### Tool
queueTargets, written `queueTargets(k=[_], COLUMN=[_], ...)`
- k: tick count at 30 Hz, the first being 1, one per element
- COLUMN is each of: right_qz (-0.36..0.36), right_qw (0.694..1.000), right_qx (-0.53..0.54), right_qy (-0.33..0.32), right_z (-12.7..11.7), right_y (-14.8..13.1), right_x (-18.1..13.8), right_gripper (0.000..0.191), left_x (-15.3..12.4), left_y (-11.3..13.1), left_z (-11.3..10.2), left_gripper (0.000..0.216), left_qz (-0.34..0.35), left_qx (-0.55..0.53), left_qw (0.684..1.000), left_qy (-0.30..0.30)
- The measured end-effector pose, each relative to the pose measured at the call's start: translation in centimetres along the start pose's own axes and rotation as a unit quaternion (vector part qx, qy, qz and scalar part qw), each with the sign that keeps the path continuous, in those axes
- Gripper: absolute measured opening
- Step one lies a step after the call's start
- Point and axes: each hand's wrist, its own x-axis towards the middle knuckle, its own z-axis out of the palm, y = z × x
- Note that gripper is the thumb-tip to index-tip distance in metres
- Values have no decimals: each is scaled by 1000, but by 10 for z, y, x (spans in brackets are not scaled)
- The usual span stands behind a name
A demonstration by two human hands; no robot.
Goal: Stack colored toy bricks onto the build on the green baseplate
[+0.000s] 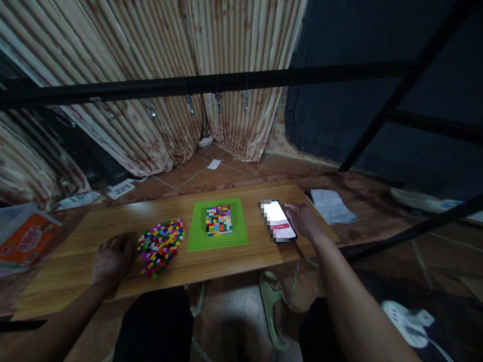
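Observation:
My left hand [112,257] rests on the wooden table [75,261] with its fingers curled under, just left of a heap of small coloured bricks [161,245]. A green baseplate [218,224] lies in the middle of the table with a block of mixed coloured bricks [219,220] built on it. My right hand [304,219] lies at the right side of a lit phone [279,227], its fingers touching the phone's edge and screen.
Striped curtains [158,100] hang behind the table. An orange box [26,240] lies at the far left, papers [332,205] on the floor at the right. A black metal bar [226,83] crosses overhead. A sandalled foot [274,301] and a white power strip [409,322] lie below.

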Motion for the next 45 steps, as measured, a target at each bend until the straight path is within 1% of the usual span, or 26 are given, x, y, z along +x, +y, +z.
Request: queueTargets(k=[3, 6, 10, 13, 16, 20, 23, 31, 34, 38, 42, 45], right_qz=[-39, -59, -63, -44, -32, -42, -46, -78, -87, -81, -78, -61], right_qw=[999, 997, 996, 997, 998, 998, 997, 994, 992, 991, 994, 996], right_qx=[-20, -49, -66, -59, -51, -52, -66, -81, -94, -101, -75, -58], right_qy=[-11, -8, -1, -4, 8, 8, 7, -8, -19, -30, -2, 25], right_z=[2, 6, 11, 10, 8, 9, 13, 22, 24, 25, 20, 13], right_y=[-4, -9, -10, -5, 1, 2, -4, -27, -31, -34, -32, -25], right_x=[0, -1, -2, -1, 0, 0, -1, -8, -10, -11, -10, -9], right_gripper=[42, 42, 43, 43, 44, 47, 47, 41, 43, 43, 45, 46], left_x=[-1, -1, -2, -2, -2, -3, -3, -4, -3, -2, -2, -3], left_y=[0, 1, 3, 5, 7, 7, 5, 7, 6, 4, 4, 4], left_z=[0, -1, -3, -5, -7, -6, -5, -6, -5, -2, -3, -3], left_gripper=[51, 50, 51, 53, 52, 50, 49, 49, 49, 50, 51, 51], left_qz=[-2, -1, -1, -6, -15, -10, -11, -7, -16, -21, -7, -7], left_qx=[-1, -6, -4, 2, 3, -2, -2, -4, -6, -7, -6, -6], left_qw=[1000, 1000, 1000, 1000, 1000, 1000, 1000, 1000, 1000, 1000, 1000, 1000], left_qy=[3, 8, 1, -13, -20, -9, 2, -1, 0, 1, -7, -9])
